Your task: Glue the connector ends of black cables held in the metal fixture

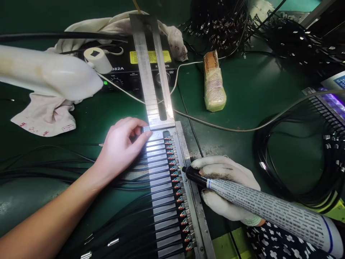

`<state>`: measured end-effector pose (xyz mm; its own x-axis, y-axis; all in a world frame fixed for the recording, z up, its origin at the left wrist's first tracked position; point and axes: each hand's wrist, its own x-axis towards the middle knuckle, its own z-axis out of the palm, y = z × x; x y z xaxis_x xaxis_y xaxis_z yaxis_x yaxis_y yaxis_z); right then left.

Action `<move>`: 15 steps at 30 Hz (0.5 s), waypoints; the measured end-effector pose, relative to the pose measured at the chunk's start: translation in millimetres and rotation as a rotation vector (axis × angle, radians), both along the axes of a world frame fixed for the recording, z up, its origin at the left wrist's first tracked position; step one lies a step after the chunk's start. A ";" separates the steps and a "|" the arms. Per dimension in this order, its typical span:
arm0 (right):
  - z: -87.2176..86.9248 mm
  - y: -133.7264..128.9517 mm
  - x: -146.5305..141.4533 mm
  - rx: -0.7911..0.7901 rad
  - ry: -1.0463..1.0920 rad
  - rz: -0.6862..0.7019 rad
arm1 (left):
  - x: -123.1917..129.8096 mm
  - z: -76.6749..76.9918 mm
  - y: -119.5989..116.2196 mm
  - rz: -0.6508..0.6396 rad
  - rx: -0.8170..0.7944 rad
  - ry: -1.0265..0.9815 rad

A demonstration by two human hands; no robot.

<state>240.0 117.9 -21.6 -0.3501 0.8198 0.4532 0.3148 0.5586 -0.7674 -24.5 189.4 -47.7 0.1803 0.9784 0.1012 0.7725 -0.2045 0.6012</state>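
Note:
A long metal jig (164,196) holds a row of black cables (164,205) side by side. Their stripped ends, with small metal connectors and coloured wires (175,179), line its right side. At the jig's upper left corner, my bare left hand (122,144) pinches the edge between thumb and forefinger. My gloved right hand (229,190) grips a thick dispensing syringe (258,207) with a black front end and a grey barrel covered in print. Its fine tip points left, at or very close to one connector in the row; contact is unclear.
A slotted metal plate (141,54) extends from the jig's far end, before a black 982A control box (126,77). A white lamp-like arm (48,72) reaches in from the left. A tape-wrapped block (215,84), coiled cables (265,154) and cable bundles (221,21) lie right.

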 end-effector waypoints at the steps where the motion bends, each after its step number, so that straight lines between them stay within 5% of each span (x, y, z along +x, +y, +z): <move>1: 2.0 -1.9 1.4 -0.001 -0.003 0.006 | 0.2 -0.1 0.0 0.001 0.001 0.000; 15: 0.0 -12.0 -3.5 -0.009 -0.021 -0.038 | -0.4 1.0 0.0 0.000 -0.008 -0.003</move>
